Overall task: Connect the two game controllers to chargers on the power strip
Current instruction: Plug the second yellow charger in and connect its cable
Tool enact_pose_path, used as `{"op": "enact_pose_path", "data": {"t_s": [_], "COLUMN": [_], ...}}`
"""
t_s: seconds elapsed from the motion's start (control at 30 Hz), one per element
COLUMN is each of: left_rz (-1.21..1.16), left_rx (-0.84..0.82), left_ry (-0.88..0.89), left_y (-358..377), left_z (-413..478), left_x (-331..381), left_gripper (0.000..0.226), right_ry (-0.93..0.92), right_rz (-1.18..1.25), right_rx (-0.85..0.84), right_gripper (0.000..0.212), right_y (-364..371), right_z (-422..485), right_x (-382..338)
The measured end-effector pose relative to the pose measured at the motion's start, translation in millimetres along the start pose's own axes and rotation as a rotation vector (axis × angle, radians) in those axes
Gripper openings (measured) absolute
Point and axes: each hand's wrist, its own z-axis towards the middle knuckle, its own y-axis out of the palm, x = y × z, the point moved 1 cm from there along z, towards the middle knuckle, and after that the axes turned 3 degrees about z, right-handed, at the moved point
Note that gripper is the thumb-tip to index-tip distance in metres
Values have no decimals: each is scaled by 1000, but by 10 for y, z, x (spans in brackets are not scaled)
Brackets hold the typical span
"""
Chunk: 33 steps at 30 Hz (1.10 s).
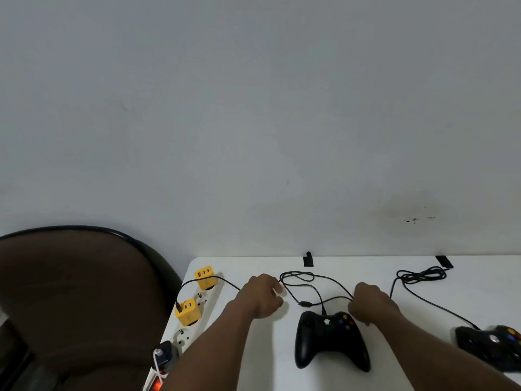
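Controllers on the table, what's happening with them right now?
A person is sorting out the cable of the middle controller: the left hand and right hand each pinch a stretch of it. It runs left to the near charger on the power strip and looks plugged in. The far charger has nothing in it. The second controller lies at the right edge, its coiled cable lying loose.

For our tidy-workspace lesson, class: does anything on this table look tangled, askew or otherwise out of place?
Yes. The centre controller's cable lies in loose crossed loops between the left hand and right hand, which hold it. The second controller sits far right, the second cable bunched behind it, reaching no charger. The far yellow charger has no cable.
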Motion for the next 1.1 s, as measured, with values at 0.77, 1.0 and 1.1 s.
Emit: {"op": "enact_pose_path", "data": {"t_s": [0.77,1.0,1.1], "left_rz": [-57,-132,-183], "left_rx": [394,195,163], "left_ry": [-146,-167,-131], "left_y": [-1348,-1192,-1175], "left_z": [-125,4,83], "left_x": [-1277,-1703,-1740], "left_gripper": [33,52,51], "right_ry": [-178,-213,-279], "right_rz": [1172,1024,852], "right_rx": [-389,-294,-140], "right_gripper": [32,17,13], "right_y": [-115,158,287], "right_z": [-299,-240,-197], "right_x": [-2611,-3084,-3153]}}
